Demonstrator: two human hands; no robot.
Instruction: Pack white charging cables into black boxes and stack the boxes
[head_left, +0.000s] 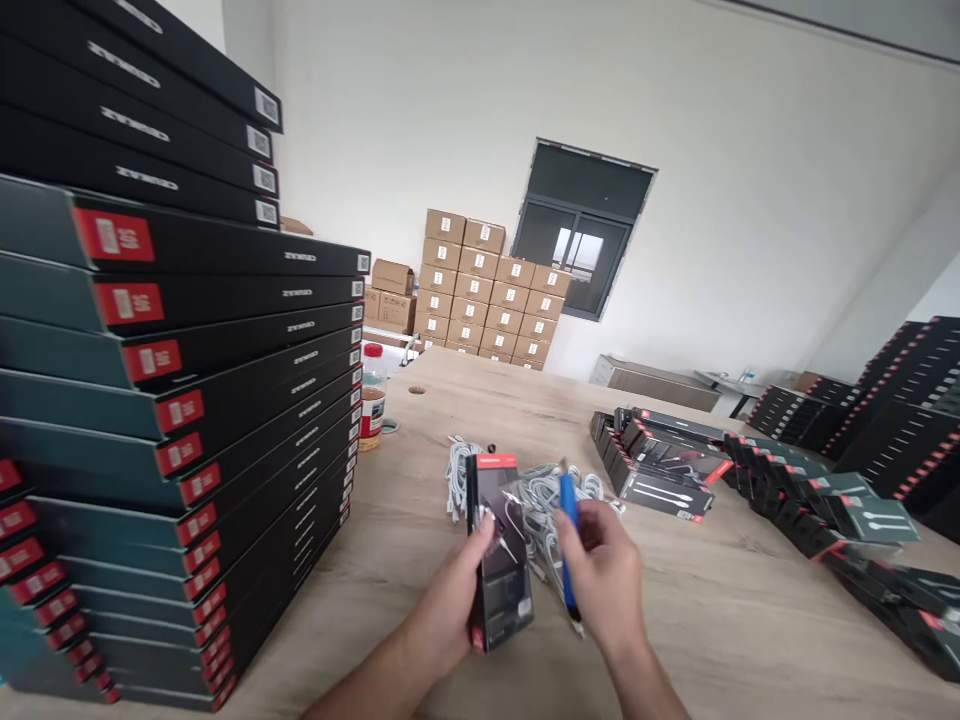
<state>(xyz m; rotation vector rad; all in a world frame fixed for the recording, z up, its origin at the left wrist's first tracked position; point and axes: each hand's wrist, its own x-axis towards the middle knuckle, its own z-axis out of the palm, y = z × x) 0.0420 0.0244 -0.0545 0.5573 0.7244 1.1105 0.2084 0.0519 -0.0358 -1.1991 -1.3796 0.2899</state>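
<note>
My left hand (459,590) is closed around a slim black-and-red retail box (501,590), thumb across its front, the box held upright and slightly tilted. A cable is pictured on that box. In my right hand (604,565) is a blue utility knife (568,540), gripped between thumb and fingers with its narrow tip pointing up. The knife is just right of the box, apart from it. Behind both hands lie bundles of light grey cables (541,497) on the table; the box and hands partly hide them.
Tall stacks of flat black boxes (300,300) rise on the left. A red-capped bottle (372,395) stands beside them. More small cable boxes (660,465) lie on the wooden table (420,570) at the right, near further black stacks (900,420). Brown cartons (491,290) are piled behind.
</note>
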